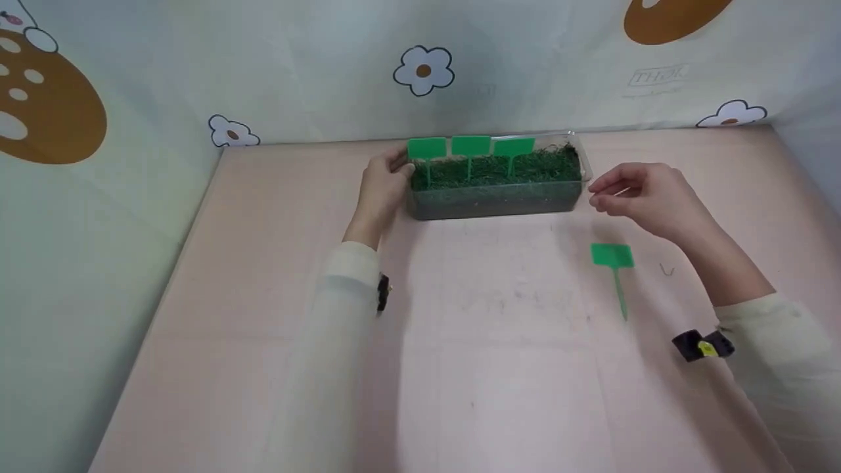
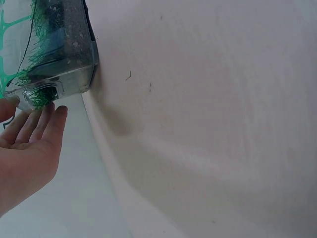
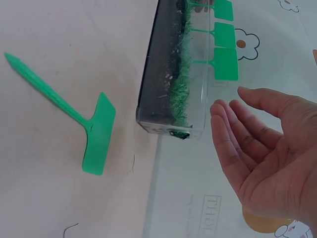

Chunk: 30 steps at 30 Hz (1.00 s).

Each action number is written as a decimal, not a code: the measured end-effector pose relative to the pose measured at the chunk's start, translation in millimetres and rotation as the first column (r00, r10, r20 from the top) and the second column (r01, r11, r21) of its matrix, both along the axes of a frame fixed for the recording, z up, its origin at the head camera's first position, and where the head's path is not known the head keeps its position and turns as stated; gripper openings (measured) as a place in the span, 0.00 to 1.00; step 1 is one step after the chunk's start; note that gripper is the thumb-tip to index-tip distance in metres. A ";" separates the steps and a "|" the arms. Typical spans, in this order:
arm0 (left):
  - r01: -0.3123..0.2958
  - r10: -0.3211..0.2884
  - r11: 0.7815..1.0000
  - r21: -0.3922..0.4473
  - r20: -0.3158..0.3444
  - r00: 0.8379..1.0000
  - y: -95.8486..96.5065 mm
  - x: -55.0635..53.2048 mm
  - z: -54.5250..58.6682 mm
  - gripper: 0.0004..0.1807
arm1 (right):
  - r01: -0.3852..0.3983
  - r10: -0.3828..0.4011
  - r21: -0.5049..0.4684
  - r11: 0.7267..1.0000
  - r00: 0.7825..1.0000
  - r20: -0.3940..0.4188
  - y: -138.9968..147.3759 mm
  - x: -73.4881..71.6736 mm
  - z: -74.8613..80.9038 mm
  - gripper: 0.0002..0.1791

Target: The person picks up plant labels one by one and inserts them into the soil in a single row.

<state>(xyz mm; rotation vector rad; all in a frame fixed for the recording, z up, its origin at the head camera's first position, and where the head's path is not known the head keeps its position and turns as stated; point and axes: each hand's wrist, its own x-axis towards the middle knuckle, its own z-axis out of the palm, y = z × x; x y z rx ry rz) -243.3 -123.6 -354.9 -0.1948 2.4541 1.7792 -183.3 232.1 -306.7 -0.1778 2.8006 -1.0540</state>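
A clear rectangular container (image 1: 496, 200) holds dark soil and green grass. Three green plant labels (image 1: 470, 146) stand upright in its grass, spaced along the left and middle. My left hand (image 1: 382, 187) holds the container's left end, thumb at the rim and fingers against the outside of the end wall (image 2: 74, 82). Off the right end, my right hand (image 1: 647, 197) hovers with fingers loosely bent and apart from the thumb, nothing between them. On the table below it lies one more green label (image 1: 612, 256), its pointed stem toward me; it shows large in the right wrist view (image 3: 99, 136).
The pale pink table (image 1: 499, 381) ends at a wall covering (image 1: 315, 72) printed with flowers and brown spots, close behind the container. A thin dark strand (image 1: 667, 270) lies right of the loose label. Black straps are on both sleeves.
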 end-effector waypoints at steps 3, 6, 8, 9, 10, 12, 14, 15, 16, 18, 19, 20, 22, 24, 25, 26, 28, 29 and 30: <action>0.000 -0.001 1.000 0.002 0.005 1.000 0.2 0.8 0.0 0.25 | 0.000 -0.001 0.015 1.000 1.000 0.030 2.2 2.6 -2.2 0.13; -0.002 0.002 1.000 0.010 0.006 1.000 -0.4 1.6 0.2 0.25 | 0.000 -0.001 0.008 1.000 0.998 0.067 3.6 4.9 -4.4 0.13; -0.003 0.003 1.000 0.013 0.009 1.000 -0.8 1.8 0.5 0.25 | -0.004 0.003 0.004 1.000 0.995 0.095 4.7 6.6 -6.1 0.13; -0.003 0.003 1.000 0.016 0.009 1.000 -1.0 2.1 0.7 0.25 | -0.010 0.010 0.008 1.000 0.994 0.106 5.7 7.5 -6.9 0.13; -0.004 0.003 1.000 0.019 0.010 1.000 -1.1 2.2 0.9 0.25 | -0.016 0.014 0.011 1.000 0.993 0.116 6.9 8.4 -7.9 0.14; -0.002 0.002 1.000 0.027 0.015 1.000 -0.8 2.4 1.3 0.25 | -0.025 0.021 0.031 0.999 0.990 0.136 10.1 10.3 -10.1 0.15; 0.000 0.000 1.000 0.030 0.017 1.000 -0.4 2.2 1.7 0.25 | -0.036 0.027 0.058 0.998 0.988 0.150 13.8 12.2 -12.4 0.16; 0.000 -0.001 1.000 0.029 0.016 1.000 -0.2 2.0 1.8 0.25 | -0.041 0.029 0.074 0.996 0.988 0.154 15.7 13.1 -13.5 0.16; 0.001 -0.001 1.000 0.021 0.017 1.000 0.1 1.7 1.9 0.25 | -0.042 0.028 0.085 0.996 0.987 0.159 17.4 14.1 -14.6 0.17; 0.003 -0.003 1.000 0.002 0.013 1.000 0.2 1.2 1.9 0.25 | -0.049 0.031 0.108 0.993 0.986 0.166 20.1 16.0 -16.4 0.17; 0.005 -0.005 1.000 0.001 0.010 1.000 0.1 0.7 1.8 0.25 | -0.054 0.033 0.118 0.992 0.985 0.171 21.2 17.0 -17.1 0.17; 0.007 -0.007 1.000 -0.001 0.005 1.000 0.1 0.3 1.4 0.25 | -0.058 0.035 0.129 0.990 0.984 0.175 22.2 17.9 -17.7 0.17; 0.012 -0.012 1.000 -0.004 -0.002 1.000 -0.1 -0.2 0.9 0.24 | -0.066 0.038 0.151 0.986 0.982 0.183 23.6 19.8 -18.5 0.16; 0.017 -0.017 1.000 -0.001 -0.009 1.000 -0.4 -0.8 0.3 0.24 | -0.076 0.041 0.174 0.982 0.979 0.198 24.8 21.6 -19.3 0.16; 0.018 -0.018 1.000 0.000 -0.009 1.000 -0.4 -0.9 0.1 0.24 | -0.083 0.044 0.187 0.979 0.978 0.206 25.3 22.5 -19.8 0.15; 0.017 -0.018 1.000 -0.008 -0.008 1.000 -0.5 -1.0 0.1 0.24 | -0.090 0.046 0.200 0.976 0.976 0.213 25.8 23.4 -20.3 0.15; 0.015 -0.015 1.000 -0.020 -0.001 1.000 -0.7 -0.9 0.4 0.24 | -0.106 0.053 0.221 0.970 0.971 0.233 26.5 24.9 -21.7 0.13; 0.012 -0.012 1.000 -0.023 0.002 1.000 -0.8 -0.9 0.5 0.25 | -0.114 0.055 0.228 0.967 0.967 0.247 26.9 25.6 -22.5 0.13; 0.010 -0.010 1.000 -0.026 0.004 1.000 -0.8 -0.8 0.6 0.25 | -0.121 0.057 0.236 0.964 0.964 0.258 27.3 26.2 -23.2 0.12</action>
